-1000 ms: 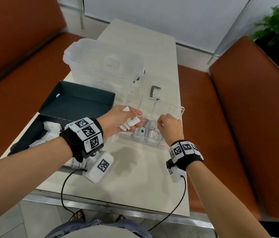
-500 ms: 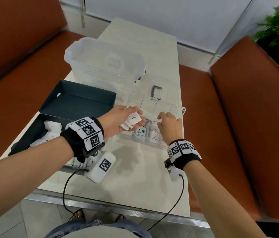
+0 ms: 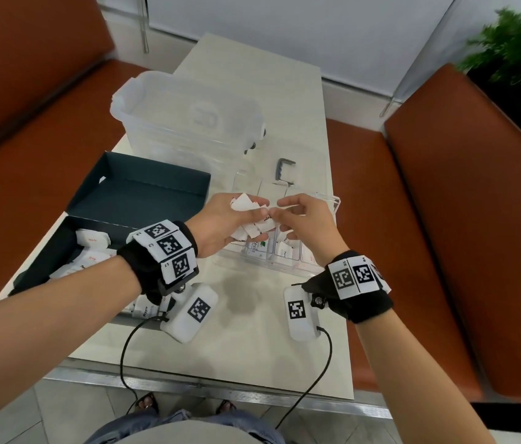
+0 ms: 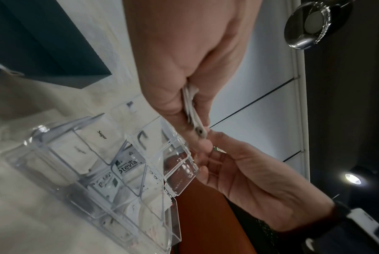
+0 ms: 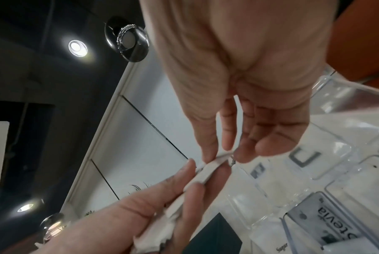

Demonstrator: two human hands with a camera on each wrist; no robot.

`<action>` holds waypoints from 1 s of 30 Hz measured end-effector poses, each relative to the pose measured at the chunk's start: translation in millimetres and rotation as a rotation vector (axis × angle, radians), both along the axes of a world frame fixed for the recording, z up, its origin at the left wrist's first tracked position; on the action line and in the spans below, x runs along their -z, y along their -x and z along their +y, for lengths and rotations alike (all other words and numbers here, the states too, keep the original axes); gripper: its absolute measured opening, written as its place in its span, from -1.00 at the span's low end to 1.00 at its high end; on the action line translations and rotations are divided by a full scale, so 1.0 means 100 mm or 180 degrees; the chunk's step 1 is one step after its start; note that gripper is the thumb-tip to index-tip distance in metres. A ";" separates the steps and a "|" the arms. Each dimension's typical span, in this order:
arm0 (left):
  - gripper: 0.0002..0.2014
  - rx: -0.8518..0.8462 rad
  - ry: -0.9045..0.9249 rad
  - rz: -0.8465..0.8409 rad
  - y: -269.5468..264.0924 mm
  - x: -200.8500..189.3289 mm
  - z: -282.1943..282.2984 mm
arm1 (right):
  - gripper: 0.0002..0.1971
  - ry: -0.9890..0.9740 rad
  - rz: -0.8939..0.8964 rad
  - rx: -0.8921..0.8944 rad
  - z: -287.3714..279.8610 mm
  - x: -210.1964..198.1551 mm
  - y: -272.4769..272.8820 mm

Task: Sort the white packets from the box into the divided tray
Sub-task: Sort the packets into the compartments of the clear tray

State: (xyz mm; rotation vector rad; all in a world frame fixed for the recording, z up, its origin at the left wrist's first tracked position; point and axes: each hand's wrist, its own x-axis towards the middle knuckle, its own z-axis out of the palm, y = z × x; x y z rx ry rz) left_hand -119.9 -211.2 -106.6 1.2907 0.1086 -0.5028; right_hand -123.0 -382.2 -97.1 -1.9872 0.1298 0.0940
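Note:
Over the clear divided tray (image 3: 334, 205), my left hand (image 3: 220, 224) grips a fan of several white packets (image 3: 246, 202). My right hand (image 3: 305, 217) meets it, and its thumb and forefinger pinch the end of one packet (image 5: 208, 170) sticking out of the fan. The left wrist view shows the same packet edges (image 4: 192, 110) squeezed in my left hand, above the tray (image 4: 180, 171). The near compartments of the tray hold Sugar and Stevia packets (image 3: 257, 248). More white packets (image 3: 92, 243) lie in the dark box (image 3: 44, 261) to the left.
The box's dark lid (image 3: 143, 200) lies open behind it. A clear storage bin (image 3: 185, 116) stands at the back, and a small grey bracket (image 3: 284, 169) lies beyond the tray. Orange benches flank the table. The table's front edge (image 3: 220, 389) is near my body.
My right hand has come up out of the tray compartments and moved left to the packets in my left hand. My left hand has risen a little with its fan of packets.

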 end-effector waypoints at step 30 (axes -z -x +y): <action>-0.75 -0.0084 0.0098 -0.0091 0.06 -0.02 -0.10 | -0.85 -0.0712 0.0258 0.0236 -0.05 0.01 0.06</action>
